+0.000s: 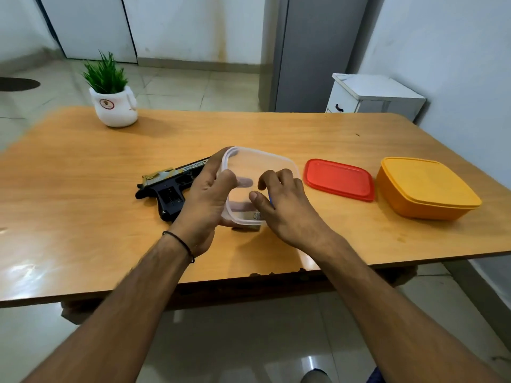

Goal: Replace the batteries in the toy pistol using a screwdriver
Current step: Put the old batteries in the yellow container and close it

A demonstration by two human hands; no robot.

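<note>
A clear plastic container [258, 164] is tilted toward me over the middle of the table. My left hand [206, 197] grips its left rim. My right hand [284, 205] reaches inside it, fingers curled near a battery [256, 216] at the bottom, with something blue showing at the fingers. Whether the fingers hold anything is unclear. The black and gold toy pistol [168, 185] lies on its side just left of my left hand, its grip compartment open and facing up.
A red lid [338, 179] lies right of the clear container. Further right stands a closed orange container [427, 187]. A small potted plant [113, 99] sits at the table's far left corner. The wooden table [83, 217] ends close to me.
</note>
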